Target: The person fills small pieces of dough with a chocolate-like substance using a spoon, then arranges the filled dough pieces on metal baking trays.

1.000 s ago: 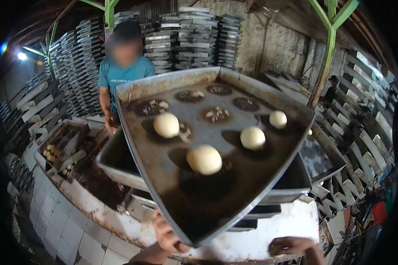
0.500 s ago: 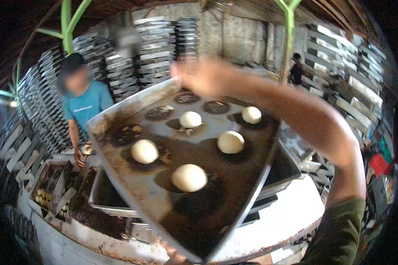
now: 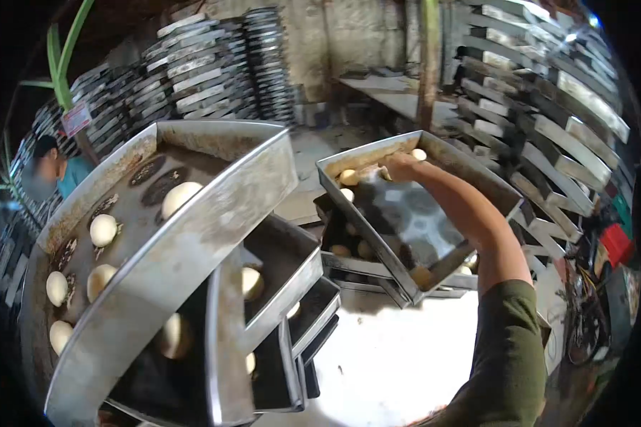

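Observation:
My right hand (image 3: 400, 167) reaches into the metal tray (image 3: 470, 186) on the right, its fingers curled down near the far left side. What they hold is hard to make out. Pale dough balls lie close by: one dough ball (image 3: 349, 178) left of the fingers, another dough ball (image 3: 419, 154) just behind the hand. My left hand is out of view. On the left, a large baking tray (image 3: 185, 238) rests askew on top of other trays. Several round dough balls (image 3: 103, 230) sit spread over its dark, stained bottom.
More trays with dough balls (image 3: 252, 283) are stacked crookedly below the left one. A white tabletop (image 3: 392, 349) shows between the stacks. Tall piles of trays (image 3: 199, 67) line the back and right (image 3: 548, 121). A green post (image 3: 429, 64) rises behind. A person (image 3: 68, 174) stands far left.
The tilted tray held up before me is out of my hands and a tray now tops the left stack. My right hand has moved into the right tray. My view has turned right.

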{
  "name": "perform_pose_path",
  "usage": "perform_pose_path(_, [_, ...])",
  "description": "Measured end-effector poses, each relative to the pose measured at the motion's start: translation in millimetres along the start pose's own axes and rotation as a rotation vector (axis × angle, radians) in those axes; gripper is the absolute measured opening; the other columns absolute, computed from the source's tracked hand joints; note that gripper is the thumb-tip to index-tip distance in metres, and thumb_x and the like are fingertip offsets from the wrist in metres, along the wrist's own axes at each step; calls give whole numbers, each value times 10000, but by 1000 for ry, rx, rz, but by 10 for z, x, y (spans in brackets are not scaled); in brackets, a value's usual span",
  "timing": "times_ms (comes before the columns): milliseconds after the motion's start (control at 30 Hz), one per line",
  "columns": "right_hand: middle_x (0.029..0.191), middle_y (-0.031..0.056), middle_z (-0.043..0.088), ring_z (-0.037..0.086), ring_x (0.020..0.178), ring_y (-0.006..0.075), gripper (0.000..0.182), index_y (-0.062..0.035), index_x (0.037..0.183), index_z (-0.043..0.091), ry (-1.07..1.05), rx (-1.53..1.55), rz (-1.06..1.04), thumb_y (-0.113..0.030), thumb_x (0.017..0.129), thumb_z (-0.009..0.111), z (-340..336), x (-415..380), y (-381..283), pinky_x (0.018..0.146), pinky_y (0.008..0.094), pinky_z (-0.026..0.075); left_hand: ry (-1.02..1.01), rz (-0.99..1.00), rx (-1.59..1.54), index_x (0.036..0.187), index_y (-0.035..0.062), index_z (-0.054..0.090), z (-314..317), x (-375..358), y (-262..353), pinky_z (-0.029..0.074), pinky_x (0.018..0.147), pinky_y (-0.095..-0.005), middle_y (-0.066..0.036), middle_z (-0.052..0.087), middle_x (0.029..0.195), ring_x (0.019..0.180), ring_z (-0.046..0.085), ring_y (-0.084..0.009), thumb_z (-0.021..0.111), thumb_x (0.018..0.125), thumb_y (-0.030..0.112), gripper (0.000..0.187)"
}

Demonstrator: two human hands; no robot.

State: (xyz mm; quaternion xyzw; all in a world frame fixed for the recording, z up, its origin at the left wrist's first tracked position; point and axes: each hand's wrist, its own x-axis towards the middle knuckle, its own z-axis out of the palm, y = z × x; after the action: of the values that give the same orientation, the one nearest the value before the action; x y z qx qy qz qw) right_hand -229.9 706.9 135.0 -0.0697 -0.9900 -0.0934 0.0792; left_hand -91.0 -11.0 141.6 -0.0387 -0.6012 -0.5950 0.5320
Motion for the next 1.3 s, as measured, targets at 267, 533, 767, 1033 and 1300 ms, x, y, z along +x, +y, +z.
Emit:
perform_pose_path(267, [970,189,571,574,887,233,307,-10,953,551,-420,208,96,-167,700,630,-783,-274,-369,728,352,463,-274,74,30,1275,55,392,-39,6,66,237,1041,-446,-155,399,1318,1230,365,-321,296,913,466,557])
perform_pose_path(533, [903,115,510,507,667,212,327,-18,899,532,725,946,-500,-136,646,702,-1297,-3169,-3535,592,347,398,-639,-749,-561,1146,23,475,-1024,-1113,514,404,897,-473,-157,581,1033,965,560,-300,404,879,507,557])
perform_pose_path(767, [1024,146,590,560,993,256,325,-100,1118,547,-455,1306,-1091,-99,796,595,-1088,-4340,-6282,875,371,422,-47,-1213,-415,1185,-35,395,-2644,-1098,356,437,928,-379,-185,522,1146,1112,501,-278,403,916,109,304])
perform_pose_path(1033, [957,133,577,557,889,248,258,24,994,520,-26,1508,-214,-206,878,526,29,-2626,-8414,795,322,424,-57,-1265,-1046,1299,-23,347,-2985,-702,-569,358,976,-336,-139,473,1227,1133,464,-249,483,838,82,492])
perform_pose_path(1300, [941,168,535,541,838,228,148,8,981,493,65,1313,-29,-56,848,508,663,-1757,-8976,713,335,439,-318,-994,-158,1250,-12,399,-2739,-14,-2076,424,917,-336,-117,508,1161,1076,498,-216,426,806,-40,446])
